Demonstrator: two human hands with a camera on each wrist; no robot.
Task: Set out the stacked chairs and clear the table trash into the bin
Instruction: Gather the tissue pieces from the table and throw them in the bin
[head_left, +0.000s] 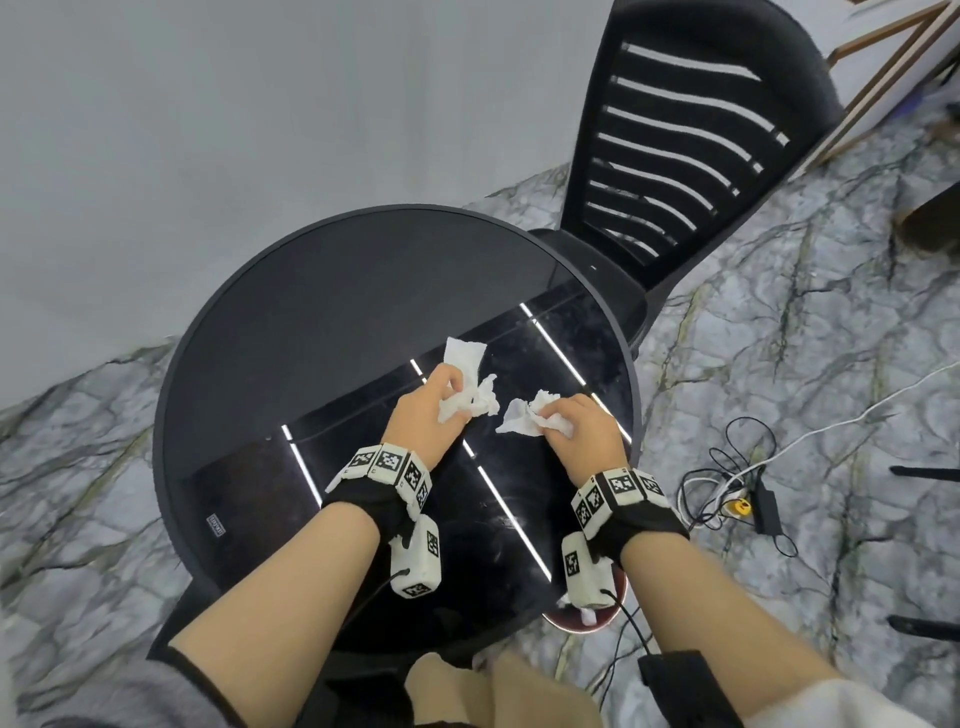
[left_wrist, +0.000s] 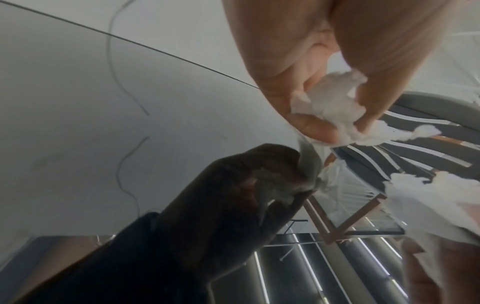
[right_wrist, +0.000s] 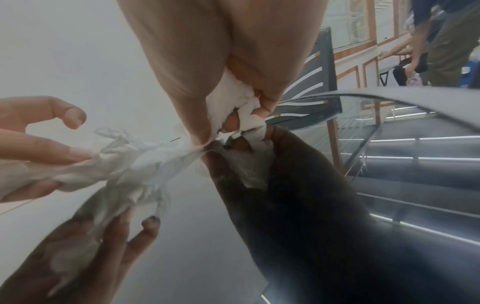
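Over the round black glass table (head_left: 249, 322), my left hand (head_left: 434, 400) grips a crumpled white tissue (head_left: 470, 382); its loose end sticks up past my knuckles. The left wrist view shows the same tissue (left_wrist: 330, 109) bunched between thumb and fingers (left_wrist: 311, 125). My right hand (head_left: 571, 421) grips a second crumpled tissue (head_left: 519, 415), which the right wrist view shows wadded (right_wrist: 244, 111) in my curled fingers. A black slatted chair (head_left: 685, 150) stands at the table's far right side. Below the table's near right edge a red-rimmed bin (head_left: 587, 613) peeks out.
White and black cables with a power adapter (head_left: 763, 504) lie on the marble floor to the right. A grey wall runs behind the table. A wooden frame (head_left: 883, 62) leans at the far right. Another person (right_wrist: 446, 41) stands in the background of the right wrist view.
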